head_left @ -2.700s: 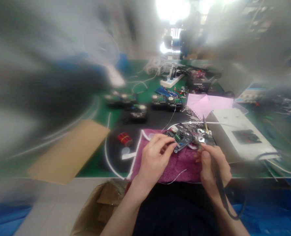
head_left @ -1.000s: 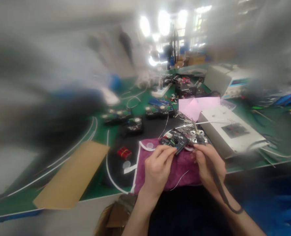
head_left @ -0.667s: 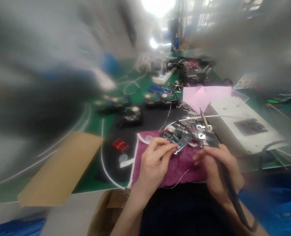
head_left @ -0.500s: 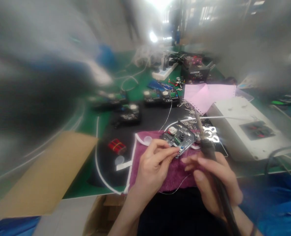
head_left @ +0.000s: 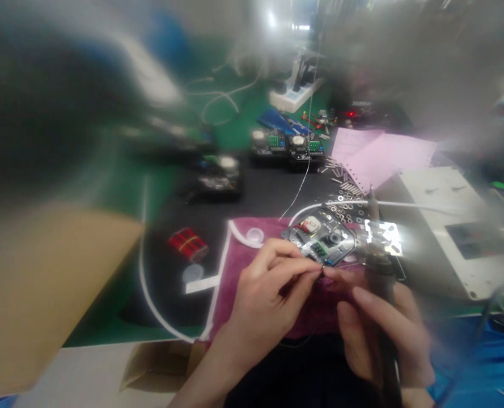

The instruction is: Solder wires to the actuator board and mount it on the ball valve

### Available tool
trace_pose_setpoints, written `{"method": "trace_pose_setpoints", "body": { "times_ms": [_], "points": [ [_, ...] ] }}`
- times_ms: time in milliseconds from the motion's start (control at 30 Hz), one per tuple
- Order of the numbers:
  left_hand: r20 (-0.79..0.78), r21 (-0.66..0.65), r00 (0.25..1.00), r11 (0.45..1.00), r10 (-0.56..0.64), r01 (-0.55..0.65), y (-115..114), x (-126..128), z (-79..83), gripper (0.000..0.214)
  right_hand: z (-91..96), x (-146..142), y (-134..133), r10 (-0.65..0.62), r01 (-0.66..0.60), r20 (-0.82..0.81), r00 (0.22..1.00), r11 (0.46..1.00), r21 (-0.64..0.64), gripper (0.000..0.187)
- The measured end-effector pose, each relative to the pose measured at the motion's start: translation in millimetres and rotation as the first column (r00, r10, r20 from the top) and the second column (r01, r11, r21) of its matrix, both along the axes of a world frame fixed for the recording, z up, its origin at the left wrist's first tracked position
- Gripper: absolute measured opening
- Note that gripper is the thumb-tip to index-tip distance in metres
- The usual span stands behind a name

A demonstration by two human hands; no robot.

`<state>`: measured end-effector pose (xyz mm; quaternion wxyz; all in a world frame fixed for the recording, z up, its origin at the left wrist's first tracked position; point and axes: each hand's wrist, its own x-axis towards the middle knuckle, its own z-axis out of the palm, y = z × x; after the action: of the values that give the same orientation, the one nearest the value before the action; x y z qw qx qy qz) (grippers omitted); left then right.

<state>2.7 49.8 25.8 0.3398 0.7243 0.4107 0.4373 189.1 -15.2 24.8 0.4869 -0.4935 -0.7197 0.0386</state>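
The circuit board (head_left: 328, 235) sits at the far edge of the purple cloth (head_left: 240, 272), my left hand (head_left: 269, 286) pinched closed at its near edge on something too small to tell, my right hand (head_left: 392, 331) gripping the soldering iron (head_left: 380, 280), and loose washers (head_left: 341, 198) beyond on the black mat (head_left: 269, 192).

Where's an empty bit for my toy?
There's a bare patch on the black mat, between the dark module on the left, two small boards behind, the purple cloth in front and a thin wire on the right. It's crowded by the pink papers, where metal bits lie, and around the circuit board, left hand, right hand and soldering iron.
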Motion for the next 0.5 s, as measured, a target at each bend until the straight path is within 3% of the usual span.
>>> {"method": "trace_pose_setpoints", "body": {
  "times_ms": [333, 433, 500],
  "points": [
    [-0.031, -0.006, 0.999, 1.0, 0.008, -0.008, -3.6, -1.1, -3.0, 0.02, -0.2, -2.0, 4.8, 0.017, -0.022, -0.1, 0.995, 0.999, -0.044, 0.066],
    [-0.048, 0.002, 0.998, 1.0, 0.029, -0.029, -5.0, 0.2, -1.2, 0.018, -3.2, 4.9, -1.2, 0.005, -0.017, -0.133, 0.991, 0.996, -0.092, 0.062],
    [-0.062, 0.009, 0.997, 0.999, 0.048, -0.048, -6.3, 1.9, 0.8, 0.016, -6.0, 14.2, -8.7, -0.014, -0.005, -0.149, 0.989, 0.992, -0.128, 0.048]
  ]
}}
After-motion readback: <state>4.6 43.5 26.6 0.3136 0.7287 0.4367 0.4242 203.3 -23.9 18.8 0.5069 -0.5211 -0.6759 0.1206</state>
